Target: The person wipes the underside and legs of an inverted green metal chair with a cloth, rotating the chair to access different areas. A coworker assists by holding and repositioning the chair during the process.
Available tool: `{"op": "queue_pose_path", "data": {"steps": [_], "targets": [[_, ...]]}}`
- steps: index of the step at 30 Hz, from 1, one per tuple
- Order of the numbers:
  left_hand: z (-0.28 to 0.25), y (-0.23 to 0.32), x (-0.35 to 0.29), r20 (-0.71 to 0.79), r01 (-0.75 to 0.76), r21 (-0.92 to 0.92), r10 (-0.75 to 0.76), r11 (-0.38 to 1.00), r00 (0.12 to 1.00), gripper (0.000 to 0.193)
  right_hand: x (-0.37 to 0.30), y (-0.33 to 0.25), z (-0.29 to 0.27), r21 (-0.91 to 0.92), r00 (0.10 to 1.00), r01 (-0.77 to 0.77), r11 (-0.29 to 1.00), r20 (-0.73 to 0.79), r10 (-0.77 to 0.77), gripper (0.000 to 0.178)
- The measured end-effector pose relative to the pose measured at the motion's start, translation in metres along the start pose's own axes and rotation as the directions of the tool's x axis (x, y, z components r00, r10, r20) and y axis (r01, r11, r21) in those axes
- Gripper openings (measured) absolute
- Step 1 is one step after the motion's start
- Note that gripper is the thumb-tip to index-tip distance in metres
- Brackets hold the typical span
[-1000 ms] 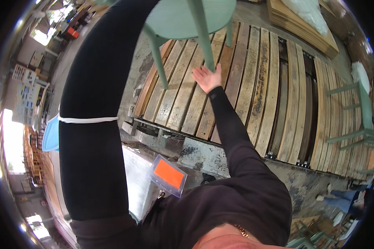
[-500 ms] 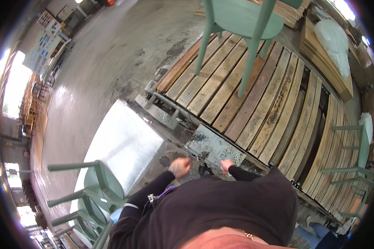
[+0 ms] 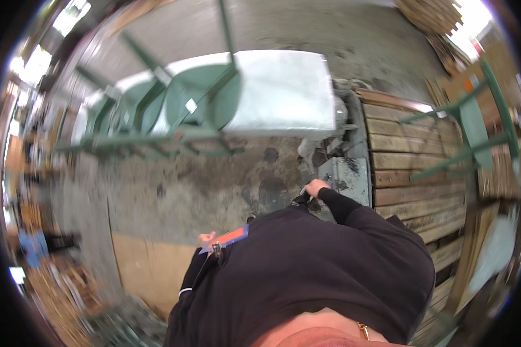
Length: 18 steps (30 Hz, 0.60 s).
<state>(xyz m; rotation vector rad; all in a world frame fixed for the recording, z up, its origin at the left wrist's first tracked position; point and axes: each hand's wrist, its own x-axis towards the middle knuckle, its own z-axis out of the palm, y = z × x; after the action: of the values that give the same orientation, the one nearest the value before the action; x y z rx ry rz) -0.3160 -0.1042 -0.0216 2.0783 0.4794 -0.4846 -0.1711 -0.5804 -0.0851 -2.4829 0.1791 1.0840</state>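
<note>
Two bare hands, and neither one was on a chair! A second earlier the right hand [image 3: 316,187] had been spread open right at a leg of the standing green chair [image 3: 477,124]; now it had dropped well clear, down on the near side of the white bench [image 3: 283,92], close by the scuffed metal box [image 3: 350,182]. Its fingers looked loosely curled, though whether anything sat in them I could not tell. The left hand [image 3: 205,238] was low too, farther out on the near side of the bench, partly behind the orange badge [image 3: 233,235], and the state of its fingers could not be made out. And what a swing of the view: the bench, off to one side half a second before, now stretched straight ahead, with a row of upturned green chairs [image 3: 179,92] along its left part, legs in the air, its right end bare. The standing chair was over to the right of the bench, up on the slatted wooden platform [image 3: 399,143], left on its own feet. To my eye the work on that one had paused or finished, and attention had turned toward the bench and its row.
</note>
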Motion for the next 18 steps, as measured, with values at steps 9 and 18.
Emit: {"op": "queue_pose_path", "data": {"steps": [9,18], "targets": [[-0.022,-0.146,-0.173,-0.004,0.697,-0.014,-0.697,0.717,0.717,0.048,-0.02,-0.238,0.081,-0.153,0.69,0.724,0.673,0.142,-0.71,0.043],[-0.048,-0.082,-0.05,-0.148,0.29,-0.762,-0.591,0.579,0.793,0.045,0.04,-0.241,-0.015,0.859,0.905,-0.306,0.411,0.396,-0.153,0.037]]}}
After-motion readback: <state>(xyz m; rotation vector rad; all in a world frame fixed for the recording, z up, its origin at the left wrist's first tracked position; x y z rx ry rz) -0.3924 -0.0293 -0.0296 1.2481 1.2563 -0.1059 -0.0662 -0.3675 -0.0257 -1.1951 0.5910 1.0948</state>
